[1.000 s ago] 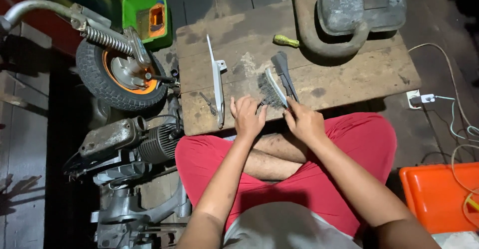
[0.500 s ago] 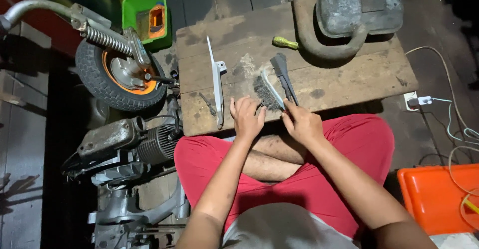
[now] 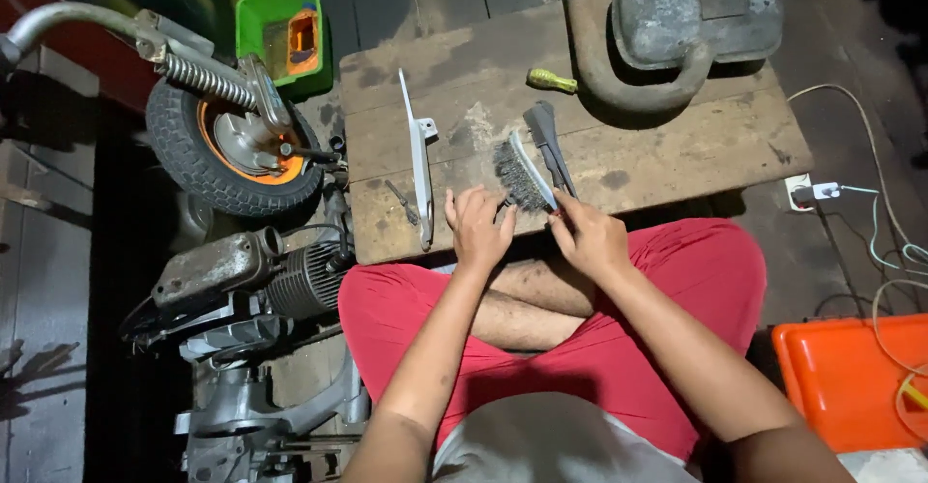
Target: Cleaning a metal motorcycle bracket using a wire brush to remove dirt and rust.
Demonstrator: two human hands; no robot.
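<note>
On the wooden board (image 3: 677, 154), two hands worked with a wire brush.

At the far edge of the board lay a big grey metal part (image 3: 677, 19) with a bent pipe, and to the left of the board stood a small wheel (image 3: 232, 149) with an orange rim. A long pale metal strip (image 3: 418, 159) lay on the board, left of the hands. The wire brush (image 3: 524, 175) stood on its edge at the near side of the board, just beside a dark tool (image 3: 551, 146). The right hand (image 3: 590, 236) held the brush handle with closed fingers. The left hand (image 3: 480, 227) rested next to the bristles, fingers bent; what they gripped I could not tell.
</note>
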